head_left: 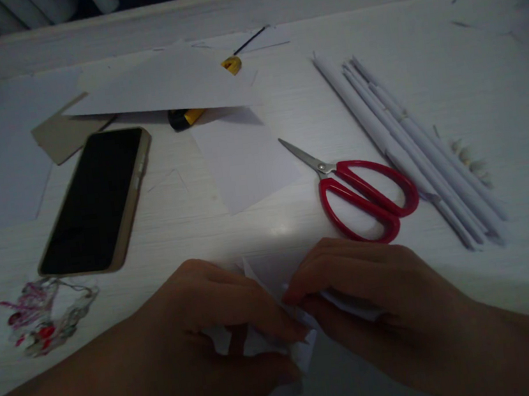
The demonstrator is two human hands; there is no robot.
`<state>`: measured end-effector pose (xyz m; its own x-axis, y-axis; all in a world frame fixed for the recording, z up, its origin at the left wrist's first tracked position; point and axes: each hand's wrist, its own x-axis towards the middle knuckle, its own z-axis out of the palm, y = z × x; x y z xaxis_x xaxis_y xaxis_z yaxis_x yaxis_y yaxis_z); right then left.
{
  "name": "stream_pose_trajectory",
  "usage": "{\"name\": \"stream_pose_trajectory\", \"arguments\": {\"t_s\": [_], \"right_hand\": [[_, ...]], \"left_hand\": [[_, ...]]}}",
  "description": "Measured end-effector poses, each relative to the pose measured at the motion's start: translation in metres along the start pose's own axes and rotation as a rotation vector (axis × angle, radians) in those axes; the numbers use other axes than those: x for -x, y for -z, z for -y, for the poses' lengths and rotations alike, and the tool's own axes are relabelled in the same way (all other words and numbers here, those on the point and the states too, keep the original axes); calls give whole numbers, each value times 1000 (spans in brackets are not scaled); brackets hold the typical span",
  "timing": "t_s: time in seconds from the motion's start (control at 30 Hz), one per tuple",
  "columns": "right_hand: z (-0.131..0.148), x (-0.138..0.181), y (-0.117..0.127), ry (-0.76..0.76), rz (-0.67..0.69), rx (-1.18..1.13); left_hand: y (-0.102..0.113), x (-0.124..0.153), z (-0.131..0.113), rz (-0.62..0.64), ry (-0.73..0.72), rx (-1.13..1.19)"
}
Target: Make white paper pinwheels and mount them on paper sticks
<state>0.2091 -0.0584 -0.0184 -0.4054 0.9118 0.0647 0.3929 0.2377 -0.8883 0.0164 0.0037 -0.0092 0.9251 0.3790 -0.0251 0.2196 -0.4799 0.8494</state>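
Observation:
A small piece of folded white paper (306, 347) is between my two hands near the table's front edge. My left hand (223, 331) pinches it between thumb and forefinger. From the other side, my right hand (364, 301) has its thumb and fingertips closed on the same paper. Part of the paper is hidden under my fingers, so its full shape cannot be made out. Just beyond my right hand lie scissors (360, 192) with red handles, their blades together and pointing to the back left.
A phone (96, 202) lies at the left, with a beaded charm strap (43, 321) below it. Rolled paper sticks (407, 148) lie at the right. Behind, a white sheet (154, 83) partly covers a yellow-and-black cutter (182, 119); a paper piece (245, 162) lies mid-table.

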Motion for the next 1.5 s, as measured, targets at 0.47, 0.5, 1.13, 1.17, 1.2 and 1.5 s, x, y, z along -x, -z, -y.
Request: {"name": "stream_pose_trajectory", "arguments": {"t_s": [0.47, 0.5, 1.13, 1.17, 1.2, 1.5], "right_hand": [[4, 2, 1, -121, -21, -43], [4, 2, 1, -130, -21, -50], [5, 2, 0, -164, -50, -14], [5, 2, 0, -165, -47, -14], [5, 2, 0, -164, -50, -14], [6, 1, 0, -179, -14, -20]], "left_hand": [[-4, 3, -9, -81, 298, -43], [-5, 3, -9, -89, 324, -59], [-6, 0, -10, -103, 136, -84], [-6, 0, -10, -104, 137, -84], [-6, -1, -10, -105, 137, -86], [-9, -1, -8, -159, 123, -109]]}}
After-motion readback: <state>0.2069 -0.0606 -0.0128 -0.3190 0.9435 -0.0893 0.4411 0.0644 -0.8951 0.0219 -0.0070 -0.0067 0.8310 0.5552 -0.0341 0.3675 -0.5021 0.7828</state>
